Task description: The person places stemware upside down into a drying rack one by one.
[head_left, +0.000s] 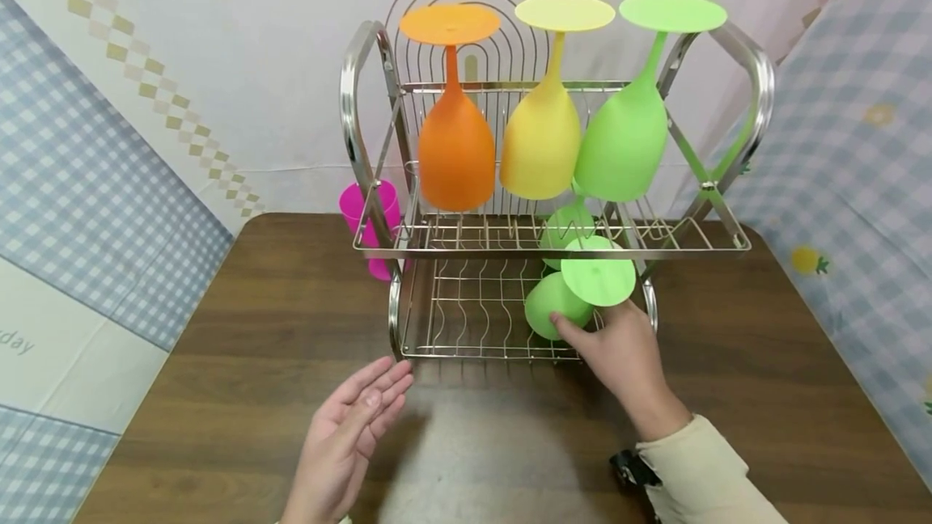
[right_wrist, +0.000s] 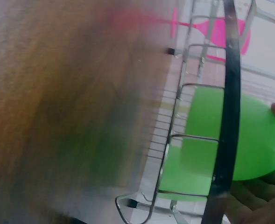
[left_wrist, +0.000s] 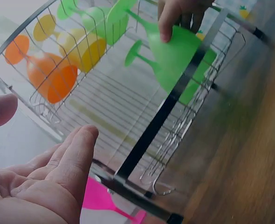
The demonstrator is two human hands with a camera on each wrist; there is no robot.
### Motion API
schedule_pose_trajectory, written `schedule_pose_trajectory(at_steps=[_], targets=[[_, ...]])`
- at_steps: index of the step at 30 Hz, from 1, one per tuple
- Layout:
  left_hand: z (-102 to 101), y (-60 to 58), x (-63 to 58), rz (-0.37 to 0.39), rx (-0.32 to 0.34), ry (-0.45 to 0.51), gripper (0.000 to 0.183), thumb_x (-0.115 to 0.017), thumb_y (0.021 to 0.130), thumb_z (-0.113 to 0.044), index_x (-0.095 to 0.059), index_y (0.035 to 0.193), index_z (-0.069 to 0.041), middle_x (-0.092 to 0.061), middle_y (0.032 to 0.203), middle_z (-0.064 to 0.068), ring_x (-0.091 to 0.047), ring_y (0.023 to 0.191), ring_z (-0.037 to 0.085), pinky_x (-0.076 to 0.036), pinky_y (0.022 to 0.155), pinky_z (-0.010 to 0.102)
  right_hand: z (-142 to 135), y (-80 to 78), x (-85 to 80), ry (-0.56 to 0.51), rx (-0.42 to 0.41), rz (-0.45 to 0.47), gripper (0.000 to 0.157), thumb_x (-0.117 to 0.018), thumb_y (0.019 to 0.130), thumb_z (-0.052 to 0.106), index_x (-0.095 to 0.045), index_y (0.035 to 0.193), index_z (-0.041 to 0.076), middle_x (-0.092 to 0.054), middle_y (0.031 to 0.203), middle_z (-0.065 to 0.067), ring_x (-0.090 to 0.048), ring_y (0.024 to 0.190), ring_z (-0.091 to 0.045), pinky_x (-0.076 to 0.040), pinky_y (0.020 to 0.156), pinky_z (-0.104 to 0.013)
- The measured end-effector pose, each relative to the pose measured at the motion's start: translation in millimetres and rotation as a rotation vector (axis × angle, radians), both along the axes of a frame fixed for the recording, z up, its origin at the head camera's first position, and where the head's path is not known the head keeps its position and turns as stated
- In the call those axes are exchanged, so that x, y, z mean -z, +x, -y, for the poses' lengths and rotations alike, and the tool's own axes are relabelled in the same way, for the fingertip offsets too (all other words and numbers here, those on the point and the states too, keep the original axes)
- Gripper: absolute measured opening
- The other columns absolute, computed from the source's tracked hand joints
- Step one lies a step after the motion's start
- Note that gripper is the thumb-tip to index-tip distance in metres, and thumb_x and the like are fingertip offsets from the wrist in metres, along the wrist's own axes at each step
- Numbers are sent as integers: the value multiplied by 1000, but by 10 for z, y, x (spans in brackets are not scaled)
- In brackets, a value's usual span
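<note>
My right hand [head_left: 619, 354] holds a light green goblet [head_left: 549, 307] by its bowl, thumb on the near side. The goblet is upside down and tilted, its foot uppermost, at the right of the lower shelf of a metal dish rack [head_left: 466, 254]. In the right wrist view its bowl [right_wrist: 261, 135] shows behind the rack's front bar. Another green goblet [head_left: 566, 225] stands just behind it, partly hidden by the upper shelf. With fingers straight and nothing held, my left hand [head_left: 342, 439] is beside the rack's front left corner.
On the upper shelf, upside-down orange [head_left: 456, 152], yellow [head_left: 542, 140] and green [head_left: 622, 144] goblets form a row. An upright pink goblet [head_left: 370, 204] stands on the wooden table [head_left: 255, 395] by the rack's left side. Patterned cloth [head_left: 95, 160] hangs around the table.
</note>
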State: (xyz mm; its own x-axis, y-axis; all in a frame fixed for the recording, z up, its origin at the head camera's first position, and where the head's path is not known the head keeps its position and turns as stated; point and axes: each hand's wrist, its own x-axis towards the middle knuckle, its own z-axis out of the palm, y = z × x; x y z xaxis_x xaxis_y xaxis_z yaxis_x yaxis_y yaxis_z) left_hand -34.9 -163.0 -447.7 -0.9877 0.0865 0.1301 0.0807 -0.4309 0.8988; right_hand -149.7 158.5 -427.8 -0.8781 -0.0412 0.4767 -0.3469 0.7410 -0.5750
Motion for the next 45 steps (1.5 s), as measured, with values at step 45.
schedule_pose_trajectory(at_steps=[45], targets=[[434,-1484,162,32,-556,-500,74,-74,90,-6,-34,152,-1,-45,153,13,-43,141,24,-35,118,31,-38,999,23,-432,-85,137,63,-83,76,-7,-61,133,4,-63,135,-9,-59,126,-11,-47,105,-24]])
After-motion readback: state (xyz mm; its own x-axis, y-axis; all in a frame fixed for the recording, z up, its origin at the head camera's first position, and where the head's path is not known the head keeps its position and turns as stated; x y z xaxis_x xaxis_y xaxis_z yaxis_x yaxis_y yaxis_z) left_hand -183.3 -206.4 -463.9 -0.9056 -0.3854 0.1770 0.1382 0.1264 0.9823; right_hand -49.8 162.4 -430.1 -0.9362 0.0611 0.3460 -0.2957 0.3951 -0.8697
